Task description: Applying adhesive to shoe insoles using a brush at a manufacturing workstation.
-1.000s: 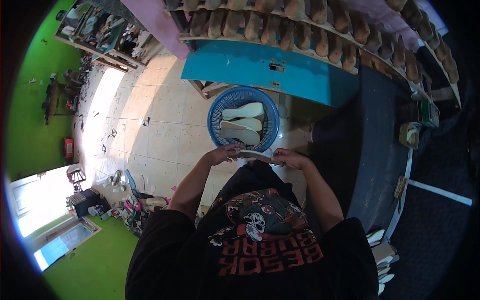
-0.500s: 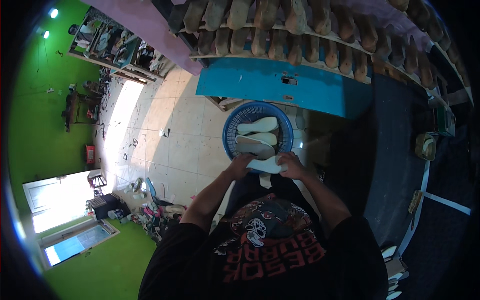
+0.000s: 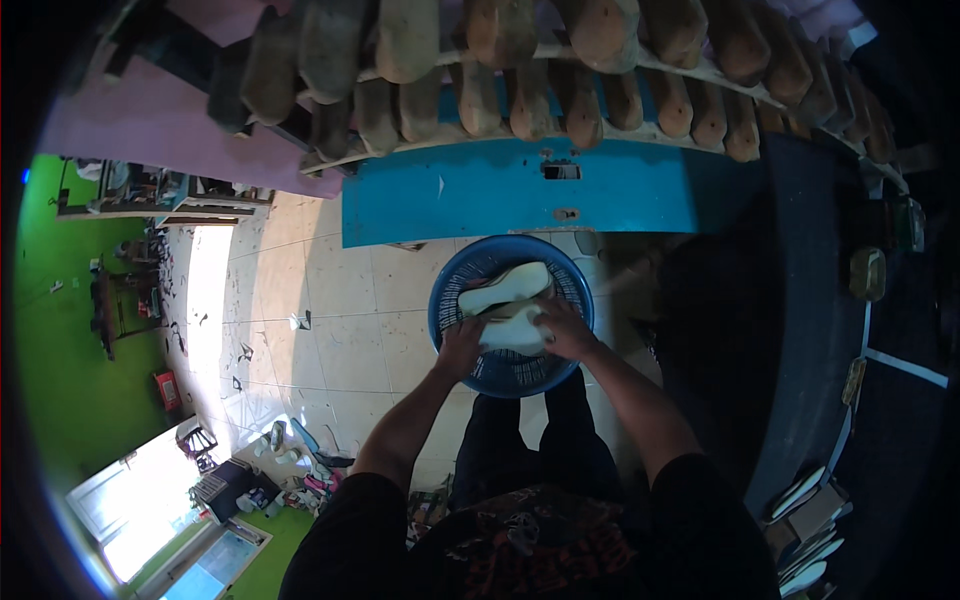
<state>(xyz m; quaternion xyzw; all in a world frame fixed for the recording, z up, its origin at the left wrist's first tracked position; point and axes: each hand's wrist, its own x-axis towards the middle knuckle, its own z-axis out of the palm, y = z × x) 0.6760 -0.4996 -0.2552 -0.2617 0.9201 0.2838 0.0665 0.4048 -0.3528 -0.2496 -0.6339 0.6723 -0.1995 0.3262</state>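
Much cream-coloured tiled floor (image 3: 340, 290) spreads to the person's left, the widest room for moving. On the right runs a long, dark bench (image 3: 812, 330), well apart from the hands; the ground between is too shaded to read. Ahead, a flat turquoise panel (image 3: 470, 195) with a rectangular cut-out crosses below rows of brown wooden foot-shaped blocks (image 3: 530, 110). Near that panel's lower edge stands a round blue plastic basket (image 3: 516, 388) with slotted walls, the person's legs (image 3: 495, 430) in dark trousers close to its near rim. Over the basket, the left hand's grip (image 3: 462, 348) is bent around the left end of a flat white shoe-shaped insole (image 3: 515, 332), and the right hand's grip (image 3: 563, 330) is closed over its right end, fingertips on the upper face. That insole lies crosswise between them, grasped at both ends and inside the rim; whether it touches the bottom cannot be told. Just beyond it, slanting, lies a second white insole (image 3: 505, 289), nearer the far wall. Slotted basket surface shows between the held insole and the near rim. Small scraps (image 3: 296, 321) dot the tiles.
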